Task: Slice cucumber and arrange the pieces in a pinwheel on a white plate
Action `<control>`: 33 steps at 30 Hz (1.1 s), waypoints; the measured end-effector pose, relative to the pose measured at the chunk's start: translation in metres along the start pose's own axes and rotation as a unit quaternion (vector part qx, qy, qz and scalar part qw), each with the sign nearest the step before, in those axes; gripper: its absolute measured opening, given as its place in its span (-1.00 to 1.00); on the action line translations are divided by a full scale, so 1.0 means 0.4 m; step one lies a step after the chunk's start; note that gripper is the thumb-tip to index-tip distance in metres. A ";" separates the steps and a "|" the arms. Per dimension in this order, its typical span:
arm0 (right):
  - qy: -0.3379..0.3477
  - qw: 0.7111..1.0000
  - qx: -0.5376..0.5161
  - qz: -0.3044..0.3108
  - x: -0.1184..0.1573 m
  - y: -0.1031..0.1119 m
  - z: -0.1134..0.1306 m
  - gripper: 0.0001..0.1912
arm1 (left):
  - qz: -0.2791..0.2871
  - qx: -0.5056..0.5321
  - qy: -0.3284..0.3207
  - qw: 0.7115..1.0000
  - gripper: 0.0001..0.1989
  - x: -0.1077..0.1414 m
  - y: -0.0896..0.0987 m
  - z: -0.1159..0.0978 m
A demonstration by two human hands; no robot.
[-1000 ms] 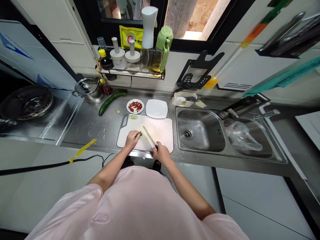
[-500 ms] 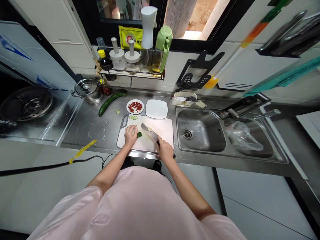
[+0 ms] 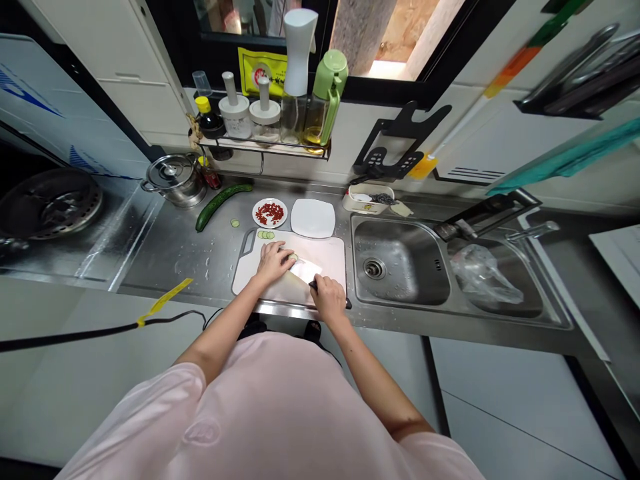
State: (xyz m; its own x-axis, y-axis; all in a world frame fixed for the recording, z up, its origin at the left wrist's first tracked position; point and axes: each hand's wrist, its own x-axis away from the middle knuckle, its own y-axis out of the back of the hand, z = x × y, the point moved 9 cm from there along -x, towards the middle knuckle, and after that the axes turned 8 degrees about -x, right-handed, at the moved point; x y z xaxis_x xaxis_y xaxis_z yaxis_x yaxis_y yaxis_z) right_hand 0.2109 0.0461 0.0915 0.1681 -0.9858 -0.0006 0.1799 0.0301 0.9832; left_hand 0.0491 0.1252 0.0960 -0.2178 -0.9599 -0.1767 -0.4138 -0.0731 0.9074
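Right hand is gripping the black-handled, broad-bladed metal knife, blade glaring white over the white rectangular cutting board. Pale-green, dark-rimmed cucumber slice is sitting at the blade's far-left end, against left hand; can't tell if it's pinching. Far-side yellow rectangular packet is showing unreadable print.

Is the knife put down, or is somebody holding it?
Held: the right hand grips the knife by its black handle.

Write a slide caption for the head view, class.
Right hand holding a knife, left hand at a cucumber slice, over a white cutting board.
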 end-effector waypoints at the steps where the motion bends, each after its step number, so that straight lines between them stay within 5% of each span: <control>1: 0.000 1.000 0.000 -0.001 0.000 0.000 0.000 -0.69 | 0.002 0.001 -0.003 1.000 -0.71 0.000 -0.001 -0.002; 14: -0.033 0.998 -0.027 0.056 0.020 -0.028 -0.018 -0.67 | 0.024 0.035 -0.006 0.999 -0.75 -0.010 -0.052 -0.006; 24: -0.031 0.998 -0.023 0.049 0.015 -0.027 -0.023 -0.69 | 0.017 0.070 0.025 0.997 -0.89 -0.023 -0.024 -0.009; 28: -0.047 0.997 -0.032 0.052 0.013 -0.031 -0.041 -0.70 | -0.004 0.136 0.108 0.985 -0.88 -0.020 -0.035 0.053; 33: -0.082 0.994 -0.047 0.059 0.017 -0.037 -0.074 -0.69 | -0.078 0.242 0.270 0.929 -0.83 -0.011 -0.069 0.207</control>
State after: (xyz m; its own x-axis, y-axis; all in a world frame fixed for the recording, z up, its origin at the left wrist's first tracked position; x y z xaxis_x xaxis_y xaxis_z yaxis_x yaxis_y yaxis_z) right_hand 0.2382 0.0439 0.0715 0.0348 -0.9880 0.1506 0.2600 0.1545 0.9532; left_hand -0.0118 0.1539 0.0401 0.2981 -0.9535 0.0437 -0.7808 -0.2172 0.5859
